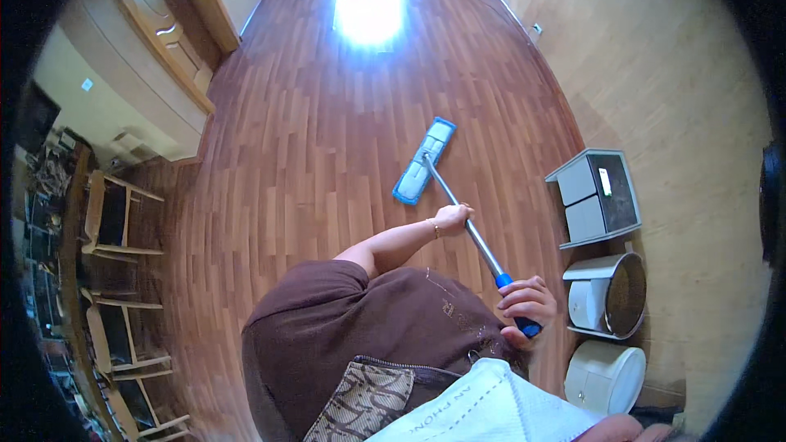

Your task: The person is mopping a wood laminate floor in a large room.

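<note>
We've got our left fingers round the slim silver metal pole and right fingers round its blue-and-black grip, so our flat mop with pale-blue rectangular cloth pad, down on the brown wood-look floor ahead of both, should be light, stiff-shafted, soft-ended and best held right there.

The mop head lies on the floor, ahead of the left hand. Right of the right hand, cabinets stand along the wall. Well left of the left hand, chairs line the counter.
</note>
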The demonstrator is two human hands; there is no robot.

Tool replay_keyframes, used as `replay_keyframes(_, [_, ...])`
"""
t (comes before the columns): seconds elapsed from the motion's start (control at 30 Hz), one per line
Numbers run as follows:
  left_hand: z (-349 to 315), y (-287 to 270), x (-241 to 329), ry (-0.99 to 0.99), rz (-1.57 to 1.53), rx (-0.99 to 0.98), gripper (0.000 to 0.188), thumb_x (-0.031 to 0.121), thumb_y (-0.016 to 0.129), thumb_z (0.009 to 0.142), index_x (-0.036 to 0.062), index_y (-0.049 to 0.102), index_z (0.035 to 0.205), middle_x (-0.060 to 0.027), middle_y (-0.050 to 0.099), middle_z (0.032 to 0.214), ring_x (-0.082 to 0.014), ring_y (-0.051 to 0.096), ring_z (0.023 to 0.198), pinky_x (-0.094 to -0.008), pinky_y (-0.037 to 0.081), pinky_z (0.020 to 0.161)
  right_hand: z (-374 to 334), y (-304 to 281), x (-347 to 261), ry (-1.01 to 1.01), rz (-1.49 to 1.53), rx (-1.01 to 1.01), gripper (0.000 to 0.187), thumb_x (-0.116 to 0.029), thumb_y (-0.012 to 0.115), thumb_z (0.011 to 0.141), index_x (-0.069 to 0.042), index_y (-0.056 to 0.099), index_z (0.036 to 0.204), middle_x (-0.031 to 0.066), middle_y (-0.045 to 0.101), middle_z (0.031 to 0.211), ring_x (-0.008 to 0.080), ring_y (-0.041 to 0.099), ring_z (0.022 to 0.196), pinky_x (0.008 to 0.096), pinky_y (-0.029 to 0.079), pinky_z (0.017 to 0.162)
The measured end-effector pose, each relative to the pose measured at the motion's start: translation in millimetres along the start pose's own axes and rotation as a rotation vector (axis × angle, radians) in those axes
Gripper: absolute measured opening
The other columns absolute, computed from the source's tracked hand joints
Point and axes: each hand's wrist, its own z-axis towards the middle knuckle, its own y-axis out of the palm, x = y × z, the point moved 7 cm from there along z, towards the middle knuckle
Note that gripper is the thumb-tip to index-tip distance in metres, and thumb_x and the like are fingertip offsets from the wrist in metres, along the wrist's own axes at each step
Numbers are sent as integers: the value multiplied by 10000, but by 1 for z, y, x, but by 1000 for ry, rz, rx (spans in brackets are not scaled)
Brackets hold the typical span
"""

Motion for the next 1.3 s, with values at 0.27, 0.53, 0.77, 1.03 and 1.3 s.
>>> replay_keyframes(0.27, [-80,-101,-50,-131,58,171,143,191,583,799,88,565,897,-148,608,947,-368,610,928,-503,489,759,64,35,13,-145,220,-170,284,-336,741,736,-75,638,786,70,686,829,266,668,862,389,433,799])
replay_keyframes(0.53, [-158,-154,-114,-348,-20,398,174,204,593,792,59,538,873,-174,585,911,-418,596,858,-523,486,696,114,82,38,-30,527,-238,286,-310,670,749,-33,640,813,147,676,870,319,630,927,442,434,873])
replay_keyframes(0.77, [-205,-172,-163,-417,-10,671,124,92,515,788,70,556,903,-183,588,889,-415,593,867,-510,481,728,156,131,40,-53,728,-512,282,-259,655,710,-23,666,864,147,677,944,315,611,996,460,364,985])
replay_keyframes(1.03, [-170,-188,-184,-463,55,819,211,281,577,826,81,566,892,-165,605,850,-389,577,846,-495,452,744,187,128,79,-30,790,-605,191,-207,664,718,-24,681,771,129,674,822,284,630,855,478,341,1022])
replay_keyframes(1.3, [-52,-204,-158,-504,213,435,227,321,610,781,109,662,842,-156,660,894,-360,629,906,-495,491,800,224,39,122,126,777,-226,172,-129,659,671,25,676,746,150,656,741,288,641,792,505,389,1011])
